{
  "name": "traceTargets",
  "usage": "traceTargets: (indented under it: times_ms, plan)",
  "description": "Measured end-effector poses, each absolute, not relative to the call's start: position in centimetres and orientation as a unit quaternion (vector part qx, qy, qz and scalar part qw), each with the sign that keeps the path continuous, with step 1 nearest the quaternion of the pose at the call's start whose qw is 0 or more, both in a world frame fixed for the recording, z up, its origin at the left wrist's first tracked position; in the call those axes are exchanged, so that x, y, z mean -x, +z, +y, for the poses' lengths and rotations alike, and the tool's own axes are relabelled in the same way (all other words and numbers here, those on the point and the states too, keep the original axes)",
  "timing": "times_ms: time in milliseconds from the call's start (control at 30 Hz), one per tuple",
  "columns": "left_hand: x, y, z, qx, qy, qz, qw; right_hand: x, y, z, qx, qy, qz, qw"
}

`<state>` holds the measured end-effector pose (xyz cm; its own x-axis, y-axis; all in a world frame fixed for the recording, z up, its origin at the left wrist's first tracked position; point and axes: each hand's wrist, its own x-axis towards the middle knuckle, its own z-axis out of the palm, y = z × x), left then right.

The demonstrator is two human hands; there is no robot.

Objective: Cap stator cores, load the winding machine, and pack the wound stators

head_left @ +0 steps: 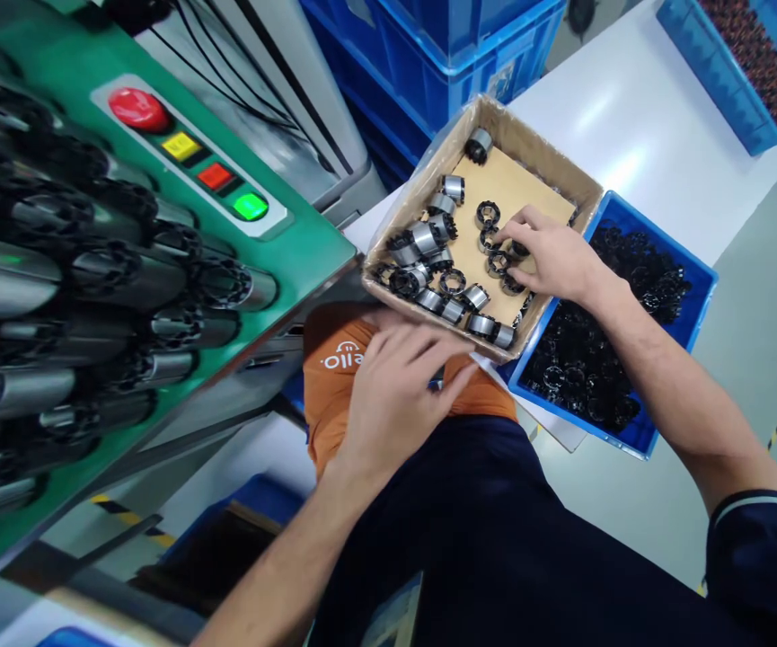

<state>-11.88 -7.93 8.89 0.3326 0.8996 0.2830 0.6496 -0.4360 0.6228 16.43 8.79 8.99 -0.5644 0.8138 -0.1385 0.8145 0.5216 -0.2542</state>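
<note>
A cardboard box (427, 180) holds a sheet of brown card (472, 243) with metal rings with black toothed ends (425, 236) on it, most of them heaped along the near left side. My right hand (550, 254) reaches into the box from the right, its fingers spread and touching several upright rings (498, 262) near the middle. Nothing shows lifted in it; the fingertips partly hide the rings. My left hand (405, 382) hovers over my lap just outside the box's near edge, fingers apart, slightly blurred, with nothing in it.
A green machine panel (300, 270) at left carries many similar metal cylinders (119, 279) and a red button (137, 109). Right of the box, a blue bin (701, 310) holds black parts. Another blue bin (711, 81) with reddish parts stands at upper right. Blue crates (428, 81) are stacked behind.
</note>
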Motion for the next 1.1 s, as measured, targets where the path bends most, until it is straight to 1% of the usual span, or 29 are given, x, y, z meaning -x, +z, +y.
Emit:
traceTargets:
  times_ms: [133, 233, 333, 533, 600, 667, 733, 800, 867, 933, 967, 1000, 1100]
  plan:
    - [16.5, 6.0, -15.3, -0.725, 0.303, 0.559, 0.265, -16.7, 8.9, 8.4, -0.442, -0.164, 0.881, 0.029]
    - [19.0, 4.6, -18.9, -0.685, 0.304, 0.601, 0.277, -17.1, 8.7, 8.9, -0.441, -0.147, 0.884, 0.051]
    - [20.4, 3.8, -20.9, -0.668, 0.317, 0.618, 0.269, -17.3, 8.4, 10.1, -0.418, -0.129, 0.895, 0.083]
    - [21.2, 4.1, -21.6, -0.68, 0.335, 0.618, 0.208, -16.9, 8.5, 13.2, -0.35, -0.151, 0.911, 0.155]
    - [21.7, 4.9, -21.9, -0.686, 0.344, 0.617, 0.174, -16.5, 8.9, 13.7, -0.332, -0.148, 0.918, 0.16]
    - [23.0, 5.9, -22.5, -0.688, 0.369, 0.614, 0.113, -16.2, 9.9, 13.6, -0.305, -0.136, 0.931, 0.145]
    - [25.3, 6.8, -23.4, -0.681, 0.394, 0.618, 0.017, -16.2, 11.5, 13.1, -0.276, -0.117, 0.947, 0.118]
    - [28.5, 7.2, -24.2, -0.631, 0.417, 0.646, -0.102, -16.1, 14.0, 12.3, -0.25, -0.09, 0.96, 0.082]
    - [32.2, 7.2, -24.6, -0.523, 0.455, 0.68, -0.239, -15.3, 17.3, 11.2, -0.218, -0.075, 0.972, 0.046]
    - [35.6, 6.8, -24.1, -0.385, 0.483, 0.71, -0.34, -13.1, 21.3, 9.7, -0.18, -0.073, 0.981, 0.02]
    - [36.9, 6.5, -23.6, -0.326, 0.489, 0.726, -0.356, -11.3, 23.3, 8.9, -0.155, -0.064, 0.986, 0.015]
    - [38.0, 6.1, -22.9, -0.283, 0.496, 0.743, -0.348, -9.2, 25.2, 8.2, -0.127, -0.052, 0.991, 0.004]
    - [39.4, 5.2, -21.0, -0.255, 0.512, 0.776, -0.267, -1.9, 29.5, 6.8, -0.067, -0.06, 0.996, 0.02]
